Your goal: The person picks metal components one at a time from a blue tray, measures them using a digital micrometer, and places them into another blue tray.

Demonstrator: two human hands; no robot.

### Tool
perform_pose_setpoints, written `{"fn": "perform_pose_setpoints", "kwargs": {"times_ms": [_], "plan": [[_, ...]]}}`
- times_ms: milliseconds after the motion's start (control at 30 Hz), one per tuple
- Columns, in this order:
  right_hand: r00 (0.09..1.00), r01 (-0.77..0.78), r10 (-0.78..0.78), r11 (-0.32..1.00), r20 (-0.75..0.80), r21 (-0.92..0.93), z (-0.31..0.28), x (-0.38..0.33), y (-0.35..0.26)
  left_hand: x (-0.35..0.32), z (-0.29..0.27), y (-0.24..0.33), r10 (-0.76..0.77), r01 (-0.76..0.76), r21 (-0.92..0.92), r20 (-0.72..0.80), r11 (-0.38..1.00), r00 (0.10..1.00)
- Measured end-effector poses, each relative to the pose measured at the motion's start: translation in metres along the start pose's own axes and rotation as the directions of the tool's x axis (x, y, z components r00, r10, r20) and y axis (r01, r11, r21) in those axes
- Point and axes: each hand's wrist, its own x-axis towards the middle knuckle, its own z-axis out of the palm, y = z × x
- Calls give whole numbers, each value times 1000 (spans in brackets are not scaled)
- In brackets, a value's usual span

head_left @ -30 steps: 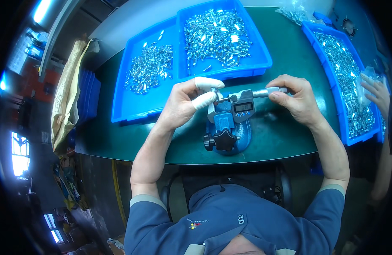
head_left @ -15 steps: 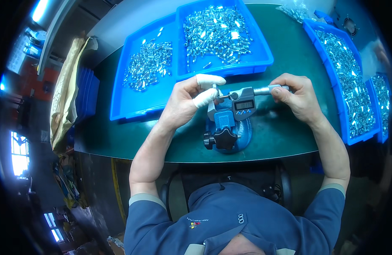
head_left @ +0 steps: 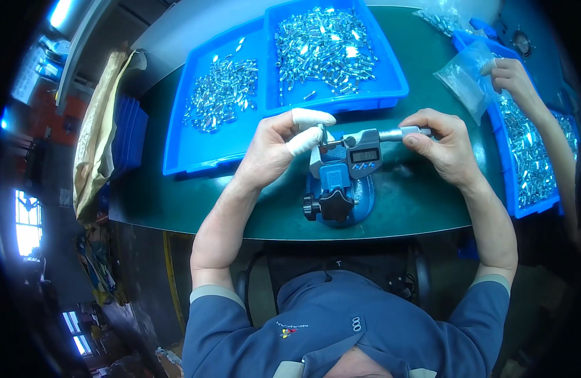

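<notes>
A digital micrometer is clamped in a blue stand with a black knob, near the table's front edge. White covers wrap the thumb and forefinger of my left hand, which pinches a small shiny metal part at the micrometer's jaws. Just how the part sits between the jaws is too small to tell. My right hand closes its thumb and fingers round the micrometer's thimble. Beyond my left hand, two blue trays hold many such metal parts, a smaller heap in the left tray and a larger one in the right tray.
Another person's hand holds a clear plastic bag over a blue tray of metal parts at the right. A second bag of parts lies at the back. Stacked blue bins and brown paper stand at the left.
Another person's arm has come in from the right with a clear plastic bag, now over the right-hand tray. My hands stay at the micrometer almost unmoved.
</notes>
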Motion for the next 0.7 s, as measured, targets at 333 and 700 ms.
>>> {"fn": "perform_pose_setpoints", "kwargs": {"times_ms": [333, 700], "plan": [[998, -55, 54, 997, 13, 50, 1, 1, 2, 0, 1, 1, -33, 33, -16, -17, 999, 999], [998, -59, 58, 996, 12, 71, 1, 0, 4, 0, 2, -4, -57, 57, -120, -1, 991, 998]]}}
